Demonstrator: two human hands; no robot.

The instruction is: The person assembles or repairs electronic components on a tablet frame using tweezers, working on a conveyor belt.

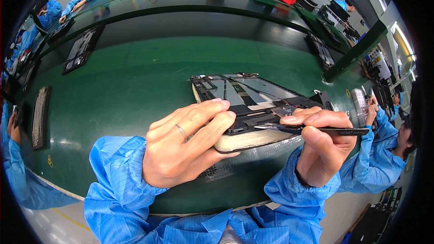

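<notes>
A flat, opened electronic device [258, 88], tablet-like, with grey panels and black parts inside, lies tilted on a cream padded block [244, 141] in front of me. My left hand [178, 142], a ring on one finger, grips the near left corner, fingers on top and the thumb side low by the pad. Black tweezers [341, 131] are pinched in my right hand [327, 142]. Their pale tips point left and lie over the near edge of the device. Whether the tips hold anything is too small to tell.
Beneath is a green-topped bench [135, 77]. Similar opened devices lie at the far left [83, 47] and far right; a dark slab [40, 117] lies left. A green post [357, 54] rises at right. Co-workers in blue sit around, one close by at right [379, 153].
</notes>
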